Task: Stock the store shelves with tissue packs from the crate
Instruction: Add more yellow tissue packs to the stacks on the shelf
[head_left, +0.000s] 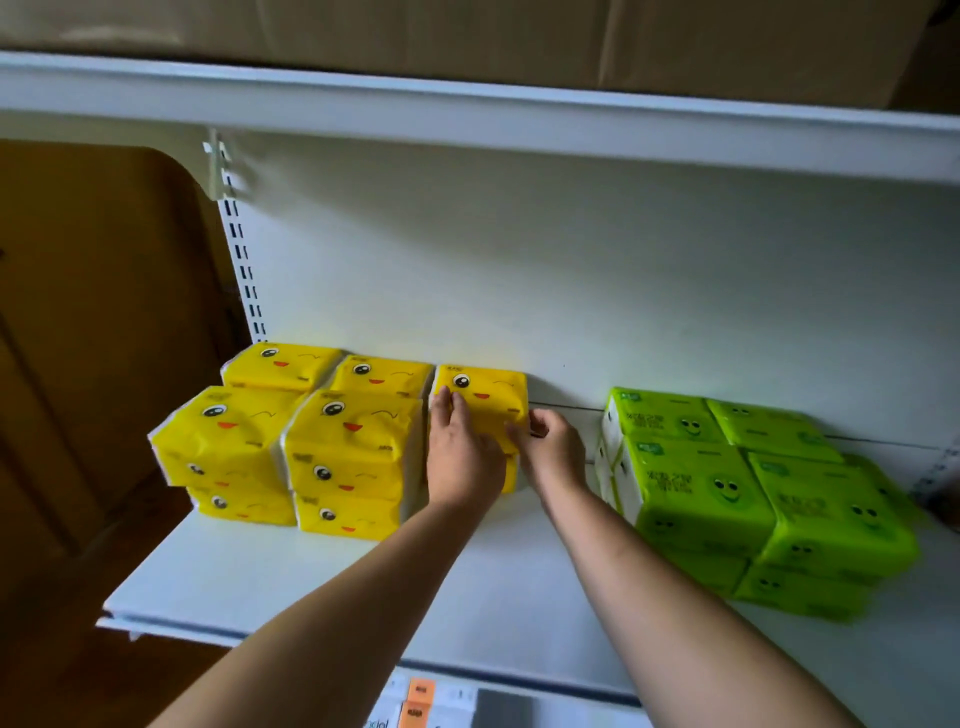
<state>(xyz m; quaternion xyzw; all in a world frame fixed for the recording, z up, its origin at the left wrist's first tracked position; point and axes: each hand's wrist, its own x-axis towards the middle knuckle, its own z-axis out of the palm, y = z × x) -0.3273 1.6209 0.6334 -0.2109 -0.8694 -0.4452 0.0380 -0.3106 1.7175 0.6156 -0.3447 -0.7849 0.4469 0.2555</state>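
Both my hands are on a yellow tissue pack (485, 397) at the back of the white shelf (311, 577), on top of another yellow pack that my hands mostly hide. My left hand (460, 452) lies over its front left with fingers reaching onto the top. My right hand (553, 449) holds its right end, fingers curled at the corner. Left of it stand two stacks of yellow packs (291, 441) with cartoon faces. The crate is out of view.
Stacked green tissue packs (727, 488) fill the shelf's right side, with a gap between them and my hands. An upper shelf (467, 114) carries a cardboard box (467, 36). A brown wooden door (93, 338) is at the left. Price tags (421, 699) sit below.
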